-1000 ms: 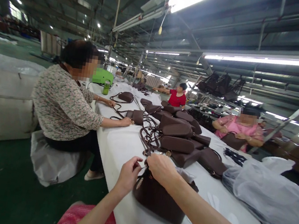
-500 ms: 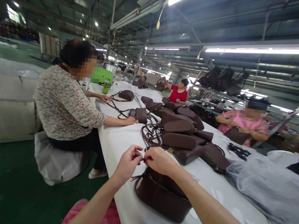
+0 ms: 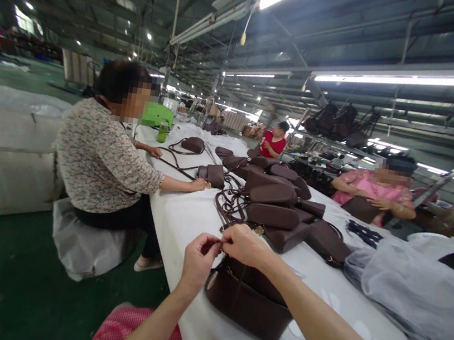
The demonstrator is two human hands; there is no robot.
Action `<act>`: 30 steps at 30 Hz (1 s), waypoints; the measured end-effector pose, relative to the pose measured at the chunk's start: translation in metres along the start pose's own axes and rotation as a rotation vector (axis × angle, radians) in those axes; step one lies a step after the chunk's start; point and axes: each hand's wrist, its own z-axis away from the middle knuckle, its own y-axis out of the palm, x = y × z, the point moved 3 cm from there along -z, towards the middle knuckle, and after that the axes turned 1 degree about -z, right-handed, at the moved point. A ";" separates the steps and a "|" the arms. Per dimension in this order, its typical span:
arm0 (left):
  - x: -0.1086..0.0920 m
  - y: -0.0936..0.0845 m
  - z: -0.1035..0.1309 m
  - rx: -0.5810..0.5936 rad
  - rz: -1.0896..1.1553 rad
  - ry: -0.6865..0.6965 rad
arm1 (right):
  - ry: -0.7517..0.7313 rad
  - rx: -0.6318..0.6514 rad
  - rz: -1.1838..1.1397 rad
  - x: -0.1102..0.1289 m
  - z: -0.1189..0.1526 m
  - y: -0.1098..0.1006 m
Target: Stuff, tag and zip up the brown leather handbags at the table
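A dark brown handbag (image 3: 250,308) with a zip and a round gold-toned tag stands at the near edge of the table. Above its left end my left hand (image 3: 200,262) is closed in a pinch. My right hand (image 3: 246,244) is closed as well, with its fingertips meeting those of the left. A small dark piece shows between the fingertips, perhaps a strap or cord end of the bag; it is too small to make out. The right hand and forearm cover part of the bag's top.
Brown handbags (image 3: 271,215) with tangled straps lie heaped on the white table (image 3: 174,213) beyond my hands. Clear plastic sheeting (image 3: 413,286) is at the right. A co-worker (image 3: 106,158) sits at the left, handling a small brown bag (image 3: 214,175). Another co-worker (image 3: 359,188) works across the table.
My left hand has moved slightly right and down, and its fingertips now meet the right hand's. A dark cord end hanging by the bag's left side no longer shows there.
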 end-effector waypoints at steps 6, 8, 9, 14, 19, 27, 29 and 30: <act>-0.003 -0.003 -0.003 -0.002 -0.201 0.102 | 0.025 -0.032 0.004 0.000 -0.001 0.003; -0.003 -0.004 -0.003 0.008 -0.195 0.093 | 0.029 -0.040 0.007 0.000 -0.001 0.004; -0.002 -0.004 -0.003 0.013 -0.186 0.085 | 0.030 -0.044 0.007 0.000 0.000 0.004; -0.001 -0.005 -0.004 0.025 -0.118 0.013 | 0.032 -0.059 0.005 0.003 0.003 0.000; 0.000 -0.011 -0.006 0.013 -0.073 -0.074 | 0.024 -0.058 -0.011 0.006 0.005 -0.006; -0.005 -0.006 -0.006 0.062 -0.026 -0.121 | 0.029 -0.052 0.023 0.002 0.006 0.000; -0.006 -0.005 -0.006 0.064 -0.022 -0.122 | 0.051 -0.059 0.041 0.001 0.006 0.001; -0.006 -0.005 -0.006 0.064 -0.022 -0.122 | 0.060 -0.063 0.048 0.001 0.006 0.001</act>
